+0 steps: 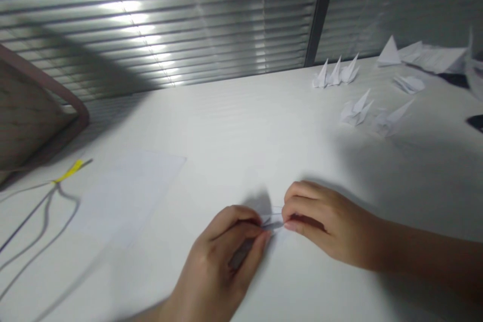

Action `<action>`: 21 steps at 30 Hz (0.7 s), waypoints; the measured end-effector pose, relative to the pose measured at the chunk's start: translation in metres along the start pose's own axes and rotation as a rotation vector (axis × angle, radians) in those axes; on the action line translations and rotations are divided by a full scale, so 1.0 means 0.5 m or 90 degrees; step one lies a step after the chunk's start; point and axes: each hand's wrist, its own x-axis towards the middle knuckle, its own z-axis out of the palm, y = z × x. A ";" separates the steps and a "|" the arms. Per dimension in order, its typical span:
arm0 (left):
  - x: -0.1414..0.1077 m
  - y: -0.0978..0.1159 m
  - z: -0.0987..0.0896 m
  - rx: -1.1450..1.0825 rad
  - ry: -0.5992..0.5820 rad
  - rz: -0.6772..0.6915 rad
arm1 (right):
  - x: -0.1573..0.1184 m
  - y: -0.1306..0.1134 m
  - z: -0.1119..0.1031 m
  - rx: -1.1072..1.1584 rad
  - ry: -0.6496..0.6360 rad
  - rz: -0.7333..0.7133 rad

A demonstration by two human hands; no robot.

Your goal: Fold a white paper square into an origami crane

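The paper [276, 220] is pinched by the left hand [222, 256] at one end, between thumb and fingers. The other end is pinched by the right hand [328, 221] in the same way. Both hands are held low over the white table [234, 136], and the paper sits in the small gap between them. Most of it is hidden by fingers, so its full shape cannot be told.

The thin paper could be torn if the two ends were pulled apart too hard. A fold could be made crooked if one end were let slip, and a tip could be bent if it were squeezed too tightly.

A flat sheet [128, 196] is seen off to the left, with wires [47, 211] near its edge. It could be creased if it were bumped by the left arm.

Farther off, on the right, two pointy shapes [354, 110] are seen, with three more [334, 78] behind. These could be crushed if the right arm were swung forward.
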 end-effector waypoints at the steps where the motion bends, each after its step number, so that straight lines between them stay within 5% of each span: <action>1: 0.002 0.000 0.000 0.004 0.002 -0.017 | 0.001 -0.003 0.000 0.003 -0.002 0.015; 21: 0.017 -0.003 0.002 -0.045 -0.112 -0.147 | 0.009 -0.033 0.007 -0.019 0.002 0.133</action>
